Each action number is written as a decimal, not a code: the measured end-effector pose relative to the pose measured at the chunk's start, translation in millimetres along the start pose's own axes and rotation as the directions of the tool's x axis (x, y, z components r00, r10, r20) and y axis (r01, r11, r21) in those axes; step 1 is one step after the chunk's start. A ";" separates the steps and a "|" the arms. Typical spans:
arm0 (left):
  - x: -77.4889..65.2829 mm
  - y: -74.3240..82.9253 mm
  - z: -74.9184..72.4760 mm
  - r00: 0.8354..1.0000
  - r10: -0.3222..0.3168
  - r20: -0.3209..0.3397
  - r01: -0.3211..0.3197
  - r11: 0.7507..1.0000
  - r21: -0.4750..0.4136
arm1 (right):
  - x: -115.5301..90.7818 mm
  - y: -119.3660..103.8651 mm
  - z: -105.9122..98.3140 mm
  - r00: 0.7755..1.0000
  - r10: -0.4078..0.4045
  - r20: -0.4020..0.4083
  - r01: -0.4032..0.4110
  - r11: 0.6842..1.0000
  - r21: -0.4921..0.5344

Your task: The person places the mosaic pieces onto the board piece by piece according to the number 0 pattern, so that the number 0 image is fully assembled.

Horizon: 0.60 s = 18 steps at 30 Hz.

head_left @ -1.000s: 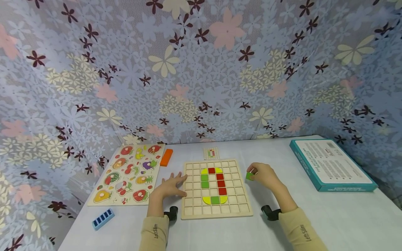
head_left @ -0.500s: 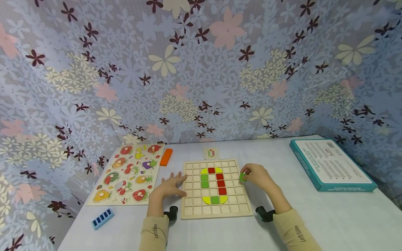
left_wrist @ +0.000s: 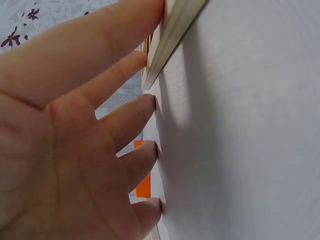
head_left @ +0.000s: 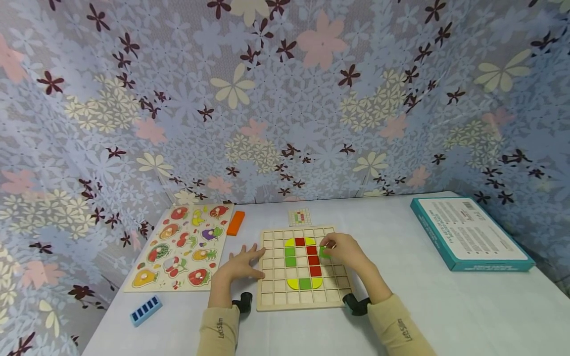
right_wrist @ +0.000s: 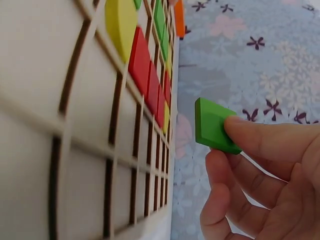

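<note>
A wooden grid board (head_left: 276, 298) lies mid-table, with red, green and yellow tiles forming a rounded ring in its cells. My right hand (head_left: 347, 249) is above the board's right half and pinches a green square tile (right_wrist: 214, 125) between thumb and fingers. In the right wrist view that tile is held off the board, apart from the red tiles (right_wrist: 140, 62). At the board's left edge, my left hand (head_left: 240, 264) has its fingers spread, thumb and index fingertip touching the rim. The left wrist view shows the other fingertips on the table beside the board's corner.
A small pattern card (head_left: 299, 217) lies behind the board. To the left are a fruit peg puzzle (head_left: 180, 247), an orange block (head_left: 236, 223) and a light-blue slotted piece (head_left: 146, 311). A teal box (head_left: 472, 230) rests at the right, and a flowered curtain (head_left: 285, 99) hangs behind.
My right hand has moved left with the green tile, from beside the board's right edge to above its cells near the red column. The left hand has stayed in place.
</note>
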State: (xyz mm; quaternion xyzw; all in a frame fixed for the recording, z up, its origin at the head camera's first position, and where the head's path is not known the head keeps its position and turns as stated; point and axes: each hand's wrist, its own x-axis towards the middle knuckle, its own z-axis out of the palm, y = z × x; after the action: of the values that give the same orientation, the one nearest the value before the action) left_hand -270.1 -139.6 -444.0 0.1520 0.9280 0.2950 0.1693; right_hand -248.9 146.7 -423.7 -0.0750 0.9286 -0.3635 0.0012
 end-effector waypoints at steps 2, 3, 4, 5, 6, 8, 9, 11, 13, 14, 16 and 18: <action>1.1 -1.1 0.4 1.000 0.001 0.003 -0.001 1.000 -0.001 | 0.3 -4.6 3.6 1.000 -0.002 0.004 0.002 1.000 0.011; 1.5 -1.4 0.4 1.000 0.001 0.003 -0.001 1.000 -0.001 | 0.2 -6.6 5.4 1.000 -0.006 0.006 0.006 1.000 0.018; 1.8 -1.6 0.4 1.000 0.002 0.004 -0.002 1.000 -0.001 | 0.6 -8.3 7.3 1.000 -0.012 0.008 0.012 1.000 0.023; 2.1 -1.8 0.4 1.000 0.000 0.005 0.000 1.000 -0.001 | 1.0 -10.5 9.0 1.000 -0.017 0.007 0.017 0.999 0.029; 2.3 -1.7 0.1 1.000 0.000 0.006 0.000 1.000 0.001 | 1.1 -12.6 10.4 1.000 -0.020 0.006 0.020 0.999 0.039; 2.3 -1.1 -0.3 1.000 -0.003 0.008 0.003 1.000 0.002 | 1.7 -15.9 13.6 0.999 -0.034 0.006 0.033 0.998 0.044; 2.0 -0.6 -0.5 1.000 -0.005 0.008 0.005 1.000 0.002 | 2.0 -17.5 15.0 0.999 -0.039 0.007 0.039 0.998 0.045; 1.6 0.0 -0.4 1.000 -0.009 0.008 0.009 1.000 0.000 | 2.6 -20.8 17.5 0.999 -0.039 0.012 0.038 0.998 0.054; 0.8 0.7 -0.2 1.000 -0.014 0.009 0.014 1.000 -0.004 | 2.7 -24.1 19.6 0.999 -0.041 0.019 0.039 0.997 0.064; 0.4 0.9 0.0 1.000 -0.017 0.008 0.017 1.000 -0.005 | 2.8 -26.0 20.6 0.999 -0.039 0.021 0.038 0.997 0.069; -0.2 1.1 0.4 1.000 -0.017 0.006 0.017 1.000 -0.009 | 2.5 -29.4 22.5 0.999 -0.040 0.023 0.038 0.996 0.079; -0.3 0.6 1.0 1.000 -0.016 0.004 0.016 1.000 -0.010 | 2.0 -32.6 24.4 0.999 -0.041 0.021 0.039 0.996 0.081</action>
State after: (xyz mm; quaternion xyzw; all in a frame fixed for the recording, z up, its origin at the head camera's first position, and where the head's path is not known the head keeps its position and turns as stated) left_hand -269.3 -138.8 -444.4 0.1444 0.9273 0.2982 0.1742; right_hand -245.0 106.3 -419.5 -0.0976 0.9114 -0.3997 0.0076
